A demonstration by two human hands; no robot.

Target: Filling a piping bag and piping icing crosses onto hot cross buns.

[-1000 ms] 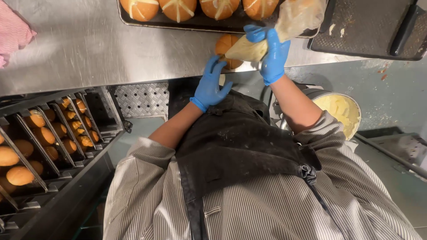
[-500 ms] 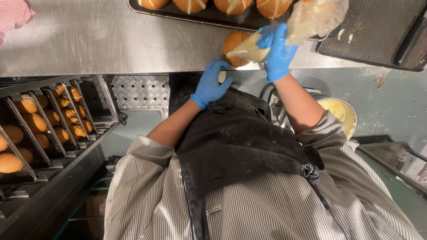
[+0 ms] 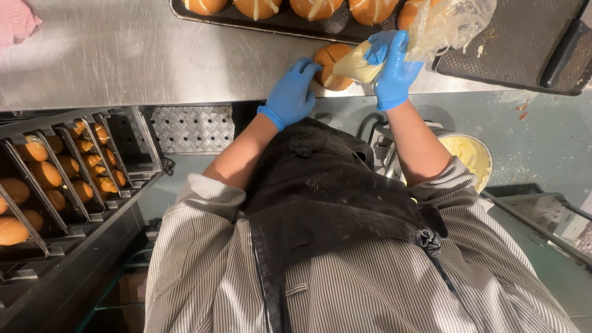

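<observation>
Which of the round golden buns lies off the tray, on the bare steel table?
The single round golden bun at the steel table edge, between the blue-gloved hands; the other buns sit in a row on the dark baking tray behind it.

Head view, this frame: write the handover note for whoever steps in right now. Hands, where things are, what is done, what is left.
Left hand, blue-gloved, steadies the split bun on the steel table.
Right hand, also gloved, grips the piping bag of pale cream, its tip at the bun's cut.
Done: the buns on the dark tray behind show pale cream lines.
Left: this bun, by the look of it; plain buns sit in the rack at left. A tub of cream stands below the table edge.
</observation>
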